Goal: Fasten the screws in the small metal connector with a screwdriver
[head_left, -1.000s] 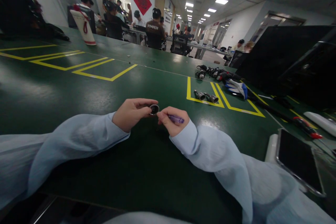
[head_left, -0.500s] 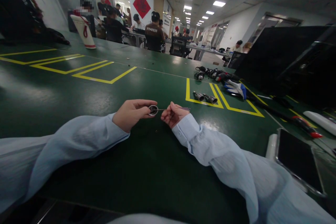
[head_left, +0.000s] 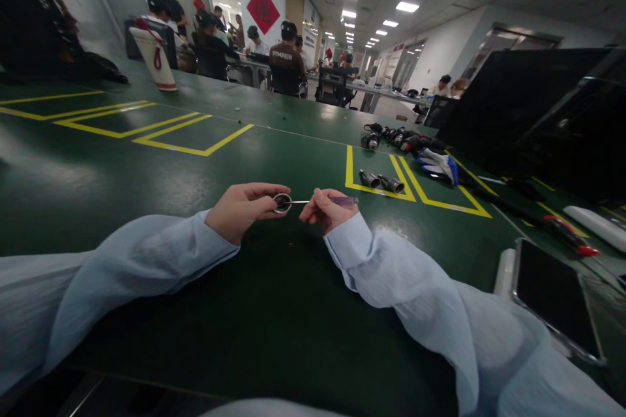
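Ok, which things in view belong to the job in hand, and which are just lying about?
In the job:
- round metal part, in the left hand
- purple-handled tool, in the right hand
- possibly the two loose metal parts

Apparently just lying about:
- white cup
- phone
- glove
- red-and-black screwdriver

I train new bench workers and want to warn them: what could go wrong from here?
The right hand points a thin screwdriver at the mouth of a metal cup pinched in the left hand; a slip might jab that left hand. The cup, held by its side in the fingertips, could twist free. A tiny piece on the table might get brushed away.
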Available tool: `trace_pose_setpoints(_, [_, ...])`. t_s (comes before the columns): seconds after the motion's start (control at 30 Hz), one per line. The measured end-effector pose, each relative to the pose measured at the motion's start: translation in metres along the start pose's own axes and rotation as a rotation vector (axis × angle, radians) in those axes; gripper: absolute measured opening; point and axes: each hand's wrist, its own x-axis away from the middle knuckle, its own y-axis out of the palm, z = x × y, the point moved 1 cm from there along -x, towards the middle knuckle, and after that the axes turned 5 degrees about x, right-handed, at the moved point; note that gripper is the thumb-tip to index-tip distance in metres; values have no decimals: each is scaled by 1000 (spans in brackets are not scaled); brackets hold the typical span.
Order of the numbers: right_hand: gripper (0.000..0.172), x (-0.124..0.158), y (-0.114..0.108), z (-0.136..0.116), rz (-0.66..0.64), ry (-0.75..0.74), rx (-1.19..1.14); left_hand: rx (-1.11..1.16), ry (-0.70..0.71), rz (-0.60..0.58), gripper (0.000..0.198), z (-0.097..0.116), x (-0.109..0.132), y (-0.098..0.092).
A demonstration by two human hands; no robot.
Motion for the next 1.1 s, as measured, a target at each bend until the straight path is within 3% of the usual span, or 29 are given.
trace_pose_setpoints(0.23, [25,16,13,-6,-19,-236,452,-21,43,-49,38,-4,-2,-4])
trace_pose_setpoints(0.4, [22,22,19,-12,-93,-562,812,-74,97,-68,37,-5,-3,-6])
trace_pose_setpoints(0.6, [23,26,23,-15,-164,-752,1028,-128,86,-43,35,-4,-3,-4])
trace_pose_setpoints(0.73, [22,28,23,-16,-234,-790,1092,-129,89,-40,32,-4,-4,-5])
trace_pose_setpoints(0.87, [22,27,22,-15,-209,-778,1067,-122,83,-50,32,-2,-3,-4])
trace_pose_setpoints(1.1, [22,28,20,-25,-141,-630,908,-64,36,-29,28,0,0,-2])
